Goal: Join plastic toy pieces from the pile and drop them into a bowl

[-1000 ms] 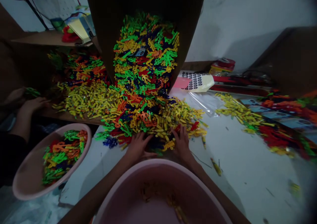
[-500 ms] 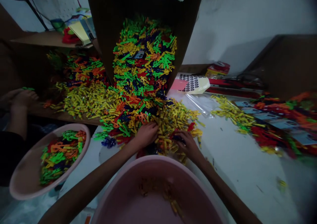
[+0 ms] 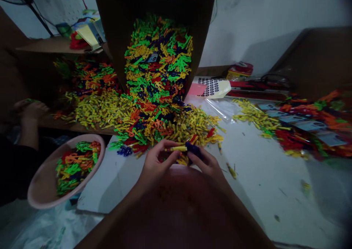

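My left hand [image 3: 154, 163] pinches a yellow stick piece [image 3: 176, 149] just above the near rim of a pink basin [image 3: 176, 208] in front of me. My right hand [image 3: 206, 163] holds a dark blue piece [image 3: 193, 149] against the yellow stick's right end. Both hands are closed on these parts, right in front of a big heap of small coloured plastic pieces [image 3: 156, 106] that spills out of a tall dark box [image 3: 121, 29] onto the white table.
A second pink bowl [image 3: 44, 190] with coloured pieces sits at lower left. Another person's hand [image 3: 31, 109] rests at the far left by a wooden ledge. Sticker sheets [image 3: 213, 87] and more piles of pieces [image 3: 291, 131] lie to the right.
Both hands left the heap and came back toward me, each with a piece, and now meet above the basin's rim. The view dipped closer to the basin.
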Motion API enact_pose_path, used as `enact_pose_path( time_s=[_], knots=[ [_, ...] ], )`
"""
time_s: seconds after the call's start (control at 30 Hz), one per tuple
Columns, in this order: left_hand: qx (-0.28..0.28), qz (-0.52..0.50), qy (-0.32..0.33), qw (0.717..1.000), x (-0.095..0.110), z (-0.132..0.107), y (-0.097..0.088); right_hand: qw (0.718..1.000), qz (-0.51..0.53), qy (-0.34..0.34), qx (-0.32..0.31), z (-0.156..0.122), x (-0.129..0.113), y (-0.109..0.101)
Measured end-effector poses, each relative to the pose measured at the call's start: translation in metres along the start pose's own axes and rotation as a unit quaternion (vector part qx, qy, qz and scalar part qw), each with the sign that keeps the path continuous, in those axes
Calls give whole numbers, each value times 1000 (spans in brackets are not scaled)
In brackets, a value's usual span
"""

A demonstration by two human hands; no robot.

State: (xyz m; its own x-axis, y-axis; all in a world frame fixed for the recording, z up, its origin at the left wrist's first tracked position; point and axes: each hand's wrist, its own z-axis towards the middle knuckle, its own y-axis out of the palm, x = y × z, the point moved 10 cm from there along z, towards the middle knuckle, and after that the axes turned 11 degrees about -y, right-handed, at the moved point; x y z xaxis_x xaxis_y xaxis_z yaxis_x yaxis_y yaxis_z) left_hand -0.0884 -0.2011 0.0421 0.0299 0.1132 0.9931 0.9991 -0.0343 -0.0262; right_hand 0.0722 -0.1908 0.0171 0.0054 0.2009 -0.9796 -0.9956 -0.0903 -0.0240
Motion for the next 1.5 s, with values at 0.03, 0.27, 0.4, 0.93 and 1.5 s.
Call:
enact_pose_path(
  time_s=[0.03,0.27,0.4,0.93,1.5],
  knots=[
    [-2,0,2,1000,0,0,-2,1000,-18,-13,6,0,-1,-2],
    [-20,-35,16,999,4,-1,-4,990,102,51,81,-7,8,-11],
    [4,-27,20,999,4,-2,-7,989,121,59,63,-9,12,-3],
    [72,207,177,960,32,-19,-4,996,-53,-53,51,-19,-13,3],
    [-44,224,114,967,27,-16,-1,969,-107,-152,-165,-21,-31,21]
  ],
)
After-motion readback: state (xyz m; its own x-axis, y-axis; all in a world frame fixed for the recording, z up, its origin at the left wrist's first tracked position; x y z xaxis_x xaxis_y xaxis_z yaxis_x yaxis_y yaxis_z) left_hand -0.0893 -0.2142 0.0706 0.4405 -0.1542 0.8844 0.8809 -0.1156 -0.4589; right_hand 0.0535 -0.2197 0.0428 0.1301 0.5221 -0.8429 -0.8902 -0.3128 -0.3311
